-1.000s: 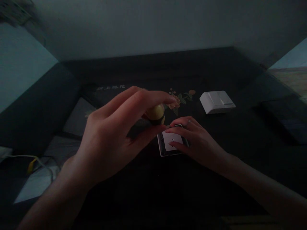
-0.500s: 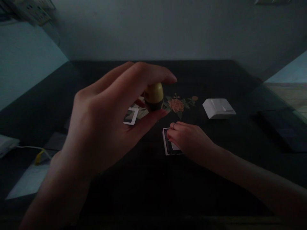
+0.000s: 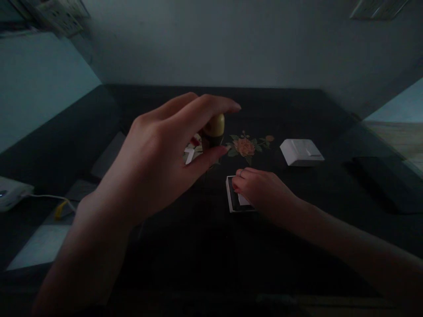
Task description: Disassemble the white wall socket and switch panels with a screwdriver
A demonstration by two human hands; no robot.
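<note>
The scene is dim. My left hand point(image 3: 158, 163) is raised over a dark table point(image 3: 205, 246), its fingers curled round a yellow-and-black handle point(image 3: 214, 128), probably a screwdriver; its shaft is hard to see. My right hand point(image 3: 261, 191) rests on the table with its fingers bent over a square wall switch with a white frame and dark inside point(image 3: 233, 199), pressing a white part in it. A small white frame piece point(image 3: 189, 155) lies behind my left fingers.
A second white wall switch point(image 3: 301, 152) lies at the right rear. A flower print point(image 3: 245, 145) marks the table's middle. At left are a white device point(image 3: 11, 193) with a white and yellow cable point(image 3: 61, 207), and flat grey sheets point(image 3: 39, 246). A dark flat object point(image 3: 383, 180) lies far right.
My left hand with the handle lifted and drew slightly back. My right fingers curled over the switch, covering more of its white part. A small white frame piece came into sight behind my left hand.
</note>
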